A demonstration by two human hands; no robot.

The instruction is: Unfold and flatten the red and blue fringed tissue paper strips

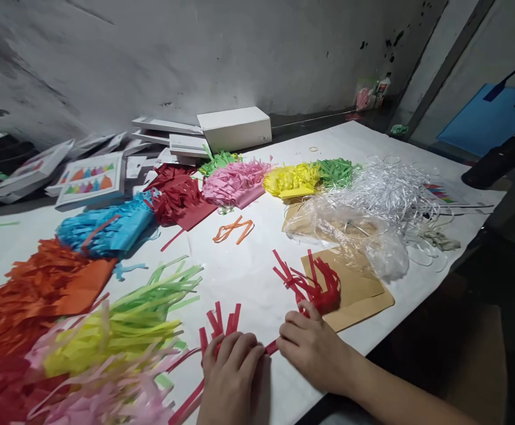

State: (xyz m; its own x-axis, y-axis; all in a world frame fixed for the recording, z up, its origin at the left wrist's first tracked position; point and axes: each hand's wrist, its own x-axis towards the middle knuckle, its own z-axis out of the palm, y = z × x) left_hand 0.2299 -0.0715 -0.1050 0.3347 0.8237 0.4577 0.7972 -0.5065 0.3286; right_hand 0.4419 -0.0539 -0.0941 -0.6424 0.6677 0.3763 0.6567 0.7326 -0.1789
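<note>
Red fringe (222, 330) lies at the near table edge, pinned flat under the left hand (231, 378), cut strips fanning up past the fingertips, likely held down so the strips stay aligned. Far left: orange pile (40, 289), then a mixed yellow/green/pink heap (116, 336) right beside the left hand, within easy reach. Blue pile (107, 227) and dark red stack (180, 198) sit behind, sorted by colour in a row with pink (235, 183), yellow (290, 180), green (339, 171). Right hand (315, 351) is closed narrow on the fringe's uncut end, thumb and fingers pinching it, knuckles touching a curled red tassel (317, 286) parked on brown card (359, 295). Further right, a clear bag (364, 236) and white ribbon tangle (394, 195) are kept apart from the paper. White sheet (257, 277) covers the table, boxes (235, 127) against the wall.
</note>
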